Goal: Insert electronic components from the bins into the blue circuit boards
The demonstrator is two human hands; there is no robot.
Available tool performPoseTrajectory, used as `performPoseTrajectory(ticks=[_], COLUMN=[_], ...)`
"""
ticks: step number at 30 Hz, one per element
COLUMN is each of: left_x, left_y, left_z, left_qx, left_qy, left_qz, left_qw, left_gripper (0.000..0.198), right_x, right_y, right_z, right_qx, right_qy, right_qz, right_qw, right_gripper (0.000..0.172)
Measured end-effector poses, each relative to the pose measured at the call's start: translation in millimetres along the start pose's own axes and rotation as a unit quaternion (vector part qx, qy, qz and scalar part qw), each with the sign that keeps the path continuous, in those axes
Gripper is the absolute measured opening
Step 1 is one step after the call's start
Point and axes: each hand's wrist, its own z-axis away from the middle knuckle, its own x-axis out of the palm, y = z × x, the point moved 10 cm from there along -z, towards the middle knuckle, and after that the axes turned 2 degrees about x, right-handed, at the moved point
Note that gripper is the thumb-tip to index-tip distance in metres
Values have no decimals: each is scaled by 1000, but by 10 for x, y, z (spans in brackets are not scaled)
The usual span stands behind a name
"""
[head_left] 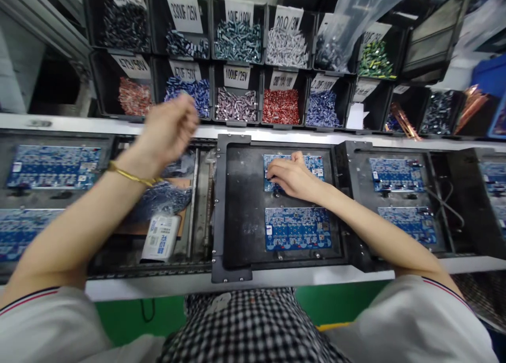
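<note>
My left hand [172, 128] is raised in front of the bin of blue capacitors [201, 97] labelled 47UF/50V. Its fingers are curled together and slightly blurred; whatever they hold is hidden. Over the upper blue circuit board [316, 163] in the middle black tray [243, 205] is my right hand [292, 174]. Its fingertips are bent down and pinched near the board's left part, and any part between them is too small or covered to name. A second blue circuit board [298, 228] lies below it in the same tray.
Labelled component bins, such as the red capacitor bin [280, 106] and white resistor bin [286, 47], line the back in two rows. A white box [161, 237] and plastic wrap [162, 197] lie left of the tray. Another tray [359, 189] with boards stands right.
</note>
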Motion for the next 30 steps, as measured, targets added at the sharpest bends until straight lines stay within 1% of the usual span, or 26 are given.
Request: performPoseTrajectory(ticks=[1, 3, 4, 5, 7, 9, 11, 13, 15, 17, 19, 22, 24, 26, 27, 29, 30], left_x=[199, 505, 627, 720, 885, 1032, 1156, 1253, 1317, 1337, 1326, 1255, 1167, 1128, 1143, 1193, 1208], left_y=[-189, -531, -669, -775, -921, -1015, -1071, -1081, -1077, -1088, -1111, -1146, -1148, -1114, -1093, -1067, -1076], left_z=[158, 459, 587, 687, 832, 925, 981, 1002, 1006, 994, 971, 919, 884, 882, 905, 974, 1005], left_qx=[-38, -106, -132, -150, -176, -201, -216, -205, -181, -165, -160, -169, -172, -167, -167, -176, -187], left_qy=[-54, -123, -147, -160, -184, -203, -215, -219, -216, -199, -183, -169, -163, -187, -214, -267, -283], left_qz=[28, 55, 65, 70, 85, 105, 126, 143, 147, 144, 138, 132, 123, 122, 127, 143, 144], left_qw=[997, 985, 978, 973, 963, 953, 944, 943, 948, 955, 960, 962, 964, 960, 954, 936, 930], left_gripper=[23, 21, 19, 17, 15, 16, 17, 15, 13, 12, 13, 16, 17, 21, 24, 28, 28], right_x=[1, -61, -141, -257, -543, -783, -897, -900, -848, -792, -774, -837, -879, -837, -775, -577, -489], right_y=[1, -7, -21, -43, -116, -232, -368, -443, -446, -428, -438, -421, -275, -5, 141, 382, 470], right_z=[-10, -15, -4, 19, 116, 249, 358, 418, 429, 413, 396, 365, 310, 205, 136, -18, -78], right_qx=[5, 22, 33, 43, 54, 39, 8, -1, 15, 43, 62, 76, 91, 117, 127, 128, 125], right_qy=[-6, 1, 22, 56, 149, 229, 269, 276, 259, 229, 203, 195, 203, 196, 183, 136, 120], right_qz=[6, 5, -5, -20, -57, -70, -37, 20, 62, 81, 88, 68, 26, -19, -35, -65, -71], right_qw=[1000, 1000, 999, 997, 986, 970, 963, 961, 964, 969, 973, 975, 975, 973, 974, 980, 982], right_gripper=[20, 14, 11, 10, 11, 13, 14, 15, 16, 19, 22, 21, 17, 14, 12, 10, 10])
